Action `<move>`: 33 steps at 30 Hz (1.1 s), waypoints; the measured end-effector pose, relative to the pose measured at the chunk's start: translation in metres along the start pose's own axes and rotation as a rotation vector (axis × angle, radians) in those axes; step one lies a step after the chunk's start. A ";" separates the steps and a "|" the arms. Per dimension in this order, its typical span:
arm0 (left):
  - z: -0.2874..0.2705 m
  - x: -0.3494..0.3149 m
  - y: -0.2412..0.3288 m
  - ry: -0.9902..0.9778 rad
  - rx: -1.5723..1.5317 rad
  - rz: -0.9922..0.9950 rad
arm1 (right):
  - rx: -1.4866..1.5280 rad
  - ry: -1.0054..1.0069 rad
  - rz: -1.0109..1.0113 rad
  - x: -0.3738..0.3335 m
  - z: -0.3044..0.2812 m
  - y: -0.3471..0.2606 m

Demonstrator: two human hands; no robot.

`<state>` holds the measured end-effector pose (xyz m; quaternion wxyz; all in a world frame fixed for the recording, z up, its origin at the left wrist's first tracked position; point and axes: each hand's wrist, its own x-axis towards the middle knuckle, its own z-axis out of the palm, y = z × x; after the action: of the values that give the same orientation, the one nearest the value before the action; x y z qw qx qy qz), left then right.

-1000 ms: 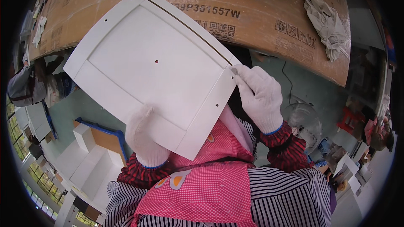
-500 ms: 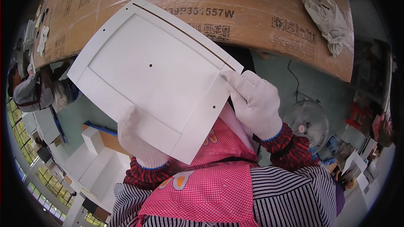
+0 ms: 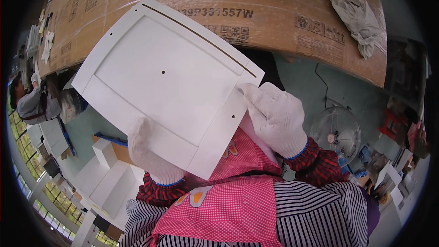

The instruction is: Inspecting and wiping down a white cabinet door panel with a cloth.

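Observation:
A white rectangular panel (image 3: pixel 183 96) lies tilted in front of my body. It has a recessed middle, a long dark slot along its upper right edge and several small holes. My left hand (image 3: pixel 153 153), in a white knitted glove, grips its lower left edge, with the thumb on the face and the other fingers hidden behind. My right hand (image 3: pixel 276 121), gloved the same way, is closed at the right side, its fingertips pressed on the panel's frame between the slot and a hole. A greyish patch shows at those fingertips; I cannot tell whether it is a held thing.
Beyond the panel stands a large film-wrapped cardboard package (image 3: pixel 274 0), with a pale cloth (image 3: pixel 356 16) at its right. A floor fan (image 3: pixel 336 132) is at right. White boards (image 3: pixel 107 178) stand low at left, and another person (image 3: pixel 36 103) is at far left.
My right fingertips have slid slightly down along the panel's frame, away from the slot's end. The left hand keeps its grip and the panel has hardly shifted.

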<state>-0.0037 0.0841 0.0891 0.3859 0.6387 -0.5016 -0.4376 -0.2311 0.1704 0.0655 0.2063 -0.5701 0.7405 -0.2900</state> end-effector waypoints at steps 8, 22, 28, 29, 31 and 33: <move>0.010 0.001 0.017 -0.019 -0.499 -0.273 | 0.009 -0.004 0.010 0.000 -0.001 -0.001; 0.008 0.002 0.020 -0.106 -0.473 -0.247 | 0.037 0.090 0.001 -0.002 0.003 -0.005; 0.007 0.002 0.018 -0.058 -0.527 -0.286 | 0.007 0.077 0.017 -0.002 0.004 -0.004; 0.005 0.003 0.014 -0.074 -0.505 -0.267 | 0.008 0.057 0.015 -0.004 0.004 -0.008; 0.003 0.004 0.009 -0.092 -0.485 -0.248 | 0.036 0.023 -0.031 -0.008 0.000 -0.019; 0.002 0.004 0.007 -0.121 -0.199 -0.108 | 0.088 0.018 -0.077 -0.006 0.001 -0.017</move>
<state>-0.0069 0.0789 0.0946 0.3922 0.5957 -0.4431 -0.5430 -0.2163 0.1729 0.0757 0.2129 -0.5861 0.7063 -0.3350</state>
